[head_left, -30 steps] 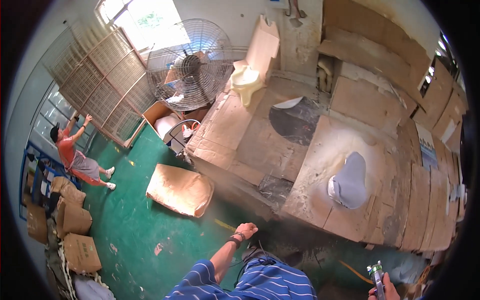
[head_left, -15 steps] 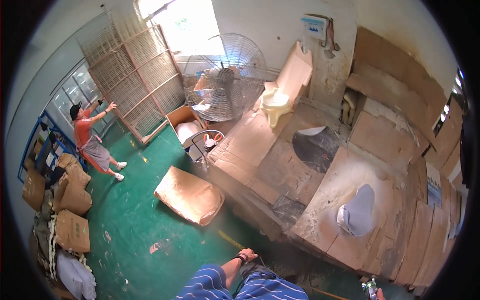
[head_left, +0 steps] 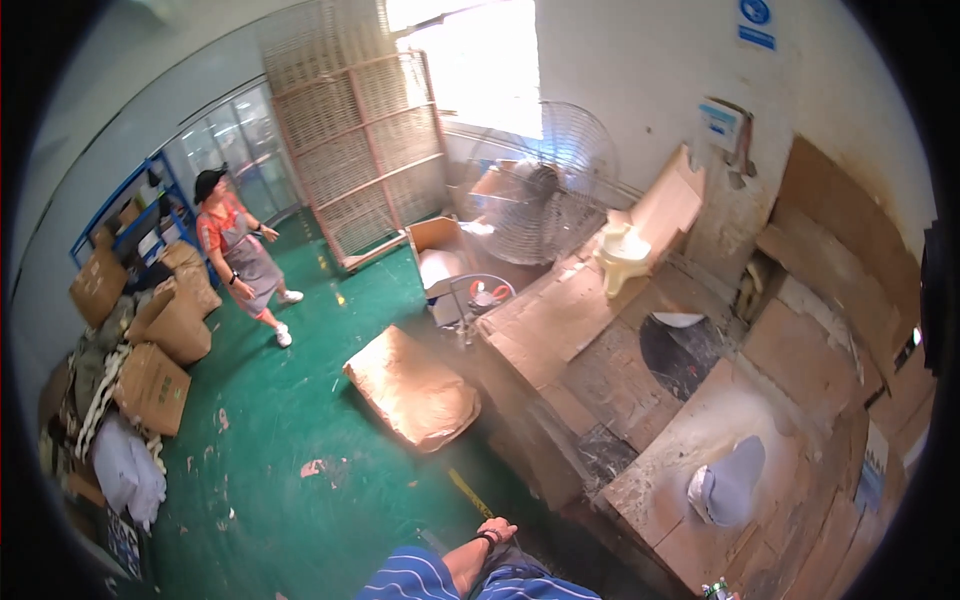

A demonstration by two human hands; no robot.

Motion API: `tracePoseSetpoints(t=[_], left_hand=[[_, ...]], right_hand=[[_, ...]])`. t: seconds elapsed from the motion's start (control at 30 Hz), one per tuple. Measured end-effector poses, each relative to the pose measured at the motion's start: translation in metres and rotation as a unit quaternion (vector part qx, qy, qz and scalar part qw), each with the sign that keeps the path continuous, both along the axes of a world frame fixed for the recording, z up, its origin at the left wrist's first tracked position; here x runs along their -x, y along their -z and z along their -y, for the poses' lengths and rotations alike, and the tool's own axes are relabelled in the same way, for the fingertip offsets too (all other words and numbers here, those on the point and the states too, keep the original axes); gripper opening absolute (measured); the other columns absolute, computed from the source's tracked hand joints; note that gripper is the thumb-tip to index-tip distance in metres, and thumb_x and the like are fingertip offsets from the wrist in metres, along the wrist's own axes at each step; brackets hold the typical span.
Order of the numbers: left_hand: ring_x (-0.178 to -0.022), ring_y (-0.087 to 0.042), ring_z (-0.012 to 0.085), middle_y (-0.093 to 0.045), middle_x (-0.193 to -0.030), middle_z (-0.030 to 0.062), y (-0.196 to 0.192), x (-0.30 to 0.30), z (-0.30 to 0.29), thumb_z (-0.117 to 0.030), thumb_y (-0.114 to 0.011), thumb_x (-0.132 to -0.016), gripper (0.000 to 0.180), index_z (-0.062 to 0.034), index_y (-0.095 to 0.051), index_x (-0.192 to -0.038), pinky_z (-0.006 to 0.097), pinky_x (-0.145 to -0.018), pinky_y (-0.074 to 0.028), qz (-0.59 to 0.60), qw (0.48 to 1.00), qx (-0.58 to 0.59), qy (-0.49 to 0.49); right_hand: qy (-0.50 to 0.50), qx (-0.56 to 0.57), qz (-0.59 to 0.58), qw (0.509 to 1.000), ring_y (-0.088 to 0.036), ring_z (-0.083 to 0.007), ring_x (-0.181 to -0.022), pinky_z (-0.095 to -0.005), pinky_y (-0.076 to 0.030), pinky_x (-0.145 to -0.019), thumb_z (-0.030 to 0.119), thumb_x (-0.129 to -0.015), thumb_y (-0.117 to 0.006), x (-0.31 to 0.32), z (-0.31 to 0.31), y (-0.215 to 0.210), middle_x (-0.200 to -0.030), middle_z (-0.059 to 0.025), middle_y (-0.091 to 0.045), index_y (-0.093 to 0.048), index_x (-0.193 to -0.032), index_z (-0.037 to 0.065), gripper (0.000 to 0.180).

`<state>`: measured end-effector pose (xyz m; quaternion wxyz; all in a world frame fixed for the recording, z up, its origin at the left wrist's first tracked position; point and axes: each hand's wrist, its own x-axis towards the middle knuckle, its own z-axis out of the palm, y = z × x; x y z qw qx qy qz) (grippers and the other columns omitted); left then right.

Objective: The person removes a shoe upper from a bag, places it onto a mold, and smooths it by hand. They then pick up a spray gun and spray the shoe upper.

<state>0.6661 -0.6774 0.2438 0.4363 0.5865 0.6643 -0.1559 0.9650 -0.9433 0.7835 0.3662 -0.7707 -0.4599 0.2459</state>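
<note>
At the lower edge of the head view, a small silver-and-green metal tool point(head_left: 716, 590) is seen in part, beside the near edge of a broad cardboard-covered desk point(head_left: 640, 490). The bare right hand point(head_left: 738, 596) is almost wholly cut off; the state of its fingers cannot be told. The bare left hand point(head_left: 497, 528) is held near the lap, apart from the desk, its fingers loosely curled; whether anything is pinched cannot be told. A firm grip on the tool is judged advisable, with its end held clear of the desk edge. A grey-blue, rounded piece with a whitish end point(head_left: 740, 482) is noted on a pale, dusty patch; light contact is judged best, as dust could be raised. Further back, a pale yellow plastic stool point(head_left: 620, 262) and a large wire-caged fan point(head_left: 545, 190) are noted. Passage is judged to be narrowed by a bulging brown paper sack point(head_left: 410, 385) on the green floor point(head_left: 290, 520). A co-worker in an orange top and grey apron point(head_left: 240, 250) is seen well apart.
</note>
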Motion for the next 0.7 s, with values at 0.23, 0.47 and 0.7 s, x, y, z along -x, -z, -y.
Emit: tracePoseSetpoints(t=[0.23, 0.47, 0.7], left_hand=[[-0.116, -0.063, 0.0355, -0.069, -0.119, 0.0172, -0.001, 0.005, 0.072, -0.051, -0.057, -0.089, 0.046, -0.0155, -0.072, -0.115, 0.046, -0.098, -0.05, 0.012, 0.988, -0.054, -0.141], [-0.116, -0.063, 0.0354, -0.068, -0.12, 0.018, -0.015, 0.019, 0.149, -0.05, -0.056, -0.089, 0.049, -0.0127, -0.071, -0.117, 0.047, -0.097, -0.05, -0.012, 0.968, -0.059, -0.242], [-0.117, -0.062, 0.0359, -0.067, -0.122, 0.019, -0.009, 0.027, 0.188, -0.05, -0.054, -0.087, 0.053, -0.011, -0.07, -0.119, 0.046, -0.098, -0.05, -0.021, 0.965, -0.031, -0.26]], right_hand=[[-0.029, 0.003, -0.087, 0.996, -0.06, -0.0138, -0.083, -0.0278, -0.049, -0.077, 0.003, -0.094, -0.064, -0.021, 0.032, 0.034, -0.094, -0.0058, -0.066, -0.059, -0.129, -0.004, 0.036], [-0.072, 0.008, -0.131, 0.989, -0.06, -0.0141, -0.084, -0.0281, -0.049, -0.078, 0.004, -0.094, -0.064, -0.037, 0.047, 0.045, -0.095, -0.0057, -0.066, -0.058, -0.13, -0.004, 0.037], [-0.093, 0.02, -0.164, 0.982, -0.059, -0.0145, -0.085, -0.0284, -0.049, -0.079, 0.004, -0.094, -0.064, -0.049, 0.063, 0.056, -0.096, -0.0056, -0.066, -0.058, -0.131, -0.004, 0.038]])
